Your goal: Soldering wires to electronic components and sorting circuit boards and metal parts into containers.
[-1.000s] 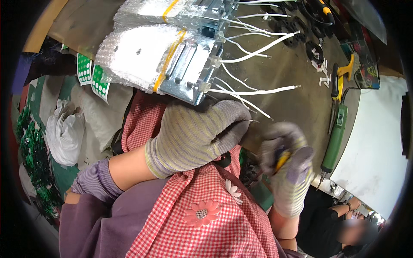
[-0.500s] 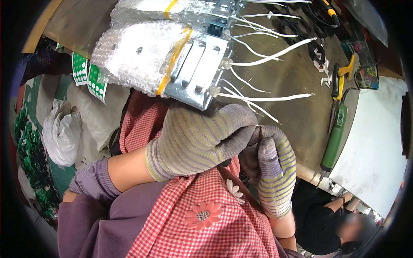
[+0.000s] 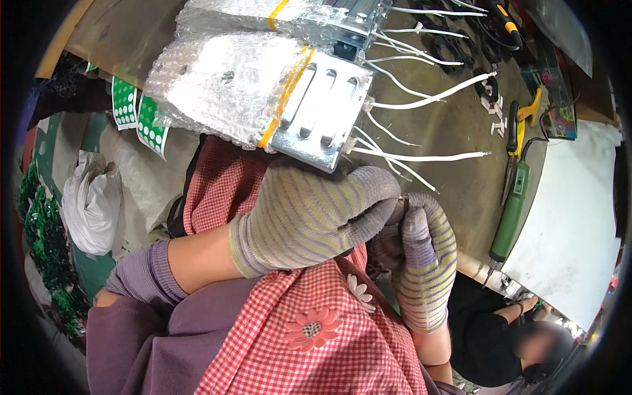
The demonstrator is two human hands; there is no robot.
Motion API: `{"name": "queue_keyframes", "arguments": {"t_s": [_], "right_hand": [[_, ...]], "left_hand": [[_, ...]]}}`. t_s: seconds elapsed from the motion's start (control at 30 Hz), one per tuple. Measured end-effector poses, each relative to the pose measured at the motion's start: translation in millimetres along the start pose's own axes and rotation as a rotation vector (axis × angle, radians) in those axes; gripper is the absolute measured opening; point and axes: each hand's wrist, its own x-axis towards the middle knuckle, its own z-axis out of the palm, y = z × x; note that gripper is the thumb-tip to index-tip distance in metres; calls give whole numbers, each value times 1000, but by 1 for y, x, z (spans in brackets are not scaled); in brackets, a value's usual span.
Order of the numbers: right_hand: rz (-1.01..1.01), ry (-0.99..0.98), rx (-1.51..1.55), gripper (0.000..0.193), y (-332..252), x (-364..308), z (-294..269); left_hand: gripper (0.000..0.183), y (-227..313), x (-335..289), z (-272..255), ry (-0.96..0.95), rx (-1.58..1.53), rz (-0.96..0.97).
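The striped-gloved left hand (image 3: 316, 214) and right hand (image 3: 424, 260) are held together, a thin dark piece (image 3: 406, 203) pinched in the right. Above, a bubble-wrapped metal housing (image 3: 322, 105) is banded in yellow; white wires (image 3: 434, 158) are spread over the workbench (image 3: 474, 197).

We see bright light glaring off the bubble wrap (image 3: 210, 92) and metal plate (image 3: 320, 105) at upper centre, and a pale, brightly lit white surface (image 3: 566, 224) at right. Shadow darkens the checked apron (image 3: 263, 342) at bottom centre. Fisheye curvature bends edges toward a black rim; a face, lower right, is blurred.
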Motion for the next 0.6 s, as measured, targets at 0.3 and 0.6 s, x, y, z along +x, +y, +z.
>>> {"name": "queue_keyframes", "arguments": {"t_s": [0.3,0.6], "right_hand": [[-12,10,15,30,-2,-3,8],[9,-4,61,29,-1,-1,6]], "left_hand": [[17,-5,-1,0,24,24,56],[21,-4,-3,1,4,111,70]]}}
